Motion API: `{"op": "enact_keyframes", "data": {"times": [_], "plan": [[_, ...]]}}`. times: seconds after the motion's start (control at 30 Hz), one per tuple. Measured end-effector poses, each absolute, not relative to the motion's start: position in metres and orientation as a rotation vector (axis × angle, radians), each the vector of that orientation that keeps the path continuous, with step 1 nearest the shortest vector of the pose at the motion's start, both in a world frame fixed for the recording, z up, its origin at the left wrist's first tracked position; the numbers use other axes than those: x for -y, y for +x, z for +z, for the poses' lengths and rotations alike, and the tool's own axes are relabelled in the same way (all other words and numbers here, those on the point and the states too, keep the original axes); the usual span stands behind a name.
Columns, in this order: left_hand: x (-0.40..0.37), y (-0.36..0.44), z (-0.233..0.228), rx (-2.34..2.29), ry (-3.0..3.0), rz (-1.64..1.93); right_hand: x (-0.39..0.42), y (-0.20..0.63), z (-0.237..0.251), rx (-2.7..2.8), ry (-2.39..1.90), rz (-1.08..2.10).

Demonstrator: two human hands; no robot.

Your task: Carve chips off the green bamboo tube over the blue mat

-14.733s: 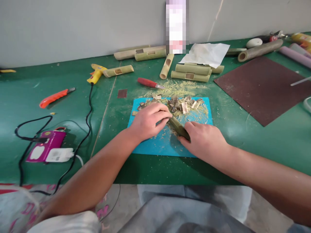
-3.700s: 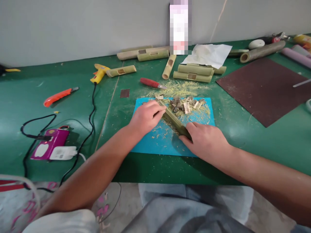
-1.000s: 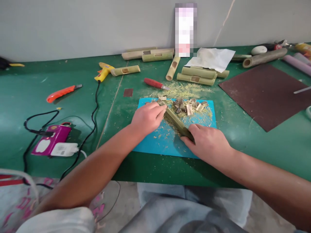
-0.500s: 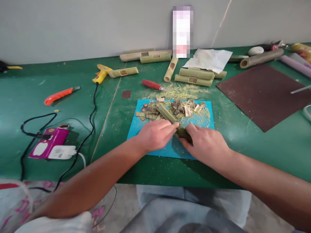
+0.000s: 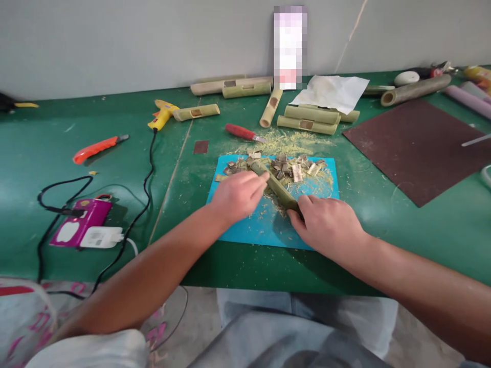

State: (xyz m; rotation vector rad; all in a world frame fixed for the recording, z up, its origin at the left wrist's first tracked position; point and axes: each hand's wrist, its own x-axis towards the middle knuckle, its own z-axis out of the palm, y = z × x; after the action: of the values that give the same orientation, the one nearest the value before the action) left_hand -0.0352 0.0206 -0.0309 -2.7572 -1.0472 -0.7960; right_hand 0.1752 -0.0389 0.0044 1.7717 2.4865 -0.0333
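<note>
Fingers (image 5: 297,214) of the right hand (image 5: 328,227) are wrapped tight around the near end of a green bamboo stick (image 5: 275,186). Fingers of the left hand (image 5: 238,195) are curled together and press on the far part of the same stick; I cannot tell if something small is tucked inside them. That stick lies slanted on a blue mat (image 5: 245,230), with its far end pointing away to the left and its near end hidden in the right hand. Both hands rest low on the mat, close to each other.

Just behind the stick sits a pile of little bamboo bits (image 5: 295,168), and pale shavings (image 5: 287,139) are spread past the mat's far edge. The mat lies on a green worktop (image 5: 422,230).

Farther back is a small knife with a red handle (image 5: 243,132). More bamboo tubes (image 5: 309,118) lie near the wall, some with small square holes cut in them. A white paper (image 5: 332,92) lies partly over them. A big brown sheet (image 5: 418,145) is off to the right.

On the left side are a yellow glue gun (image 5: 163,113) with a black cord (image 5: 148,163), an orange cutter (image 5: 97,148), and a purple box (image 5: 76,230) with a white plug beside it.
</note>
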Motion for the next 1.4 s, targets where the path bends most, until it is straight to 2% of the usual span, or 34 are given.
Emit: {"op": "enact_keyframes", "data": {"times": [0.37, 0.5, 0.67, 0.8, 0.97, 1.1, 1.23, 1.4], "plan": [[-0.024, -0.035, -0.032, 0.991, -2.827, -0.7, 0.04, 0.174, 0.009, -2.461, 1.739, -0.072], [-0.025, -0.034, -0.032, 1.087, -2.723, -0.792, 0.04, 0.174, 0.008, -2.453, 1.754, -0.068], [-0.027, -0.036, -0.034, 0.975, -2.801, -0.711, 0.04, 0.174, 0.008, -2.463, 1.735, -0.063], [-0.035, -0.04, -0.036, 1.095, -2.669, -0.836, 0.04, 0.174, 0.007, -2.473, 1.764, -0.046], [-0.03, -0.037, -0.037, 0.975, -2.808, -0.774, 0.04, 0.175, 0.005, -2.479, 1.745, -0.072], [-0.032, -0.038, -0.036, 1.099, -2.72, -0.836, 0.04, 0.175, 0.006, -2.463, 1.763, -0.073], [-0.031, -0.038, -0.035, 1.019, -2.794, -0.749, 0.04, 0.175, 0.006, -2.465, 1.745, -0.081], [-0.03, -0.037, -0.033, 1.073, -2.687, -0.803, 0.04, 0.175, 0.007, -2.468, 1.739, -0.061]]}}
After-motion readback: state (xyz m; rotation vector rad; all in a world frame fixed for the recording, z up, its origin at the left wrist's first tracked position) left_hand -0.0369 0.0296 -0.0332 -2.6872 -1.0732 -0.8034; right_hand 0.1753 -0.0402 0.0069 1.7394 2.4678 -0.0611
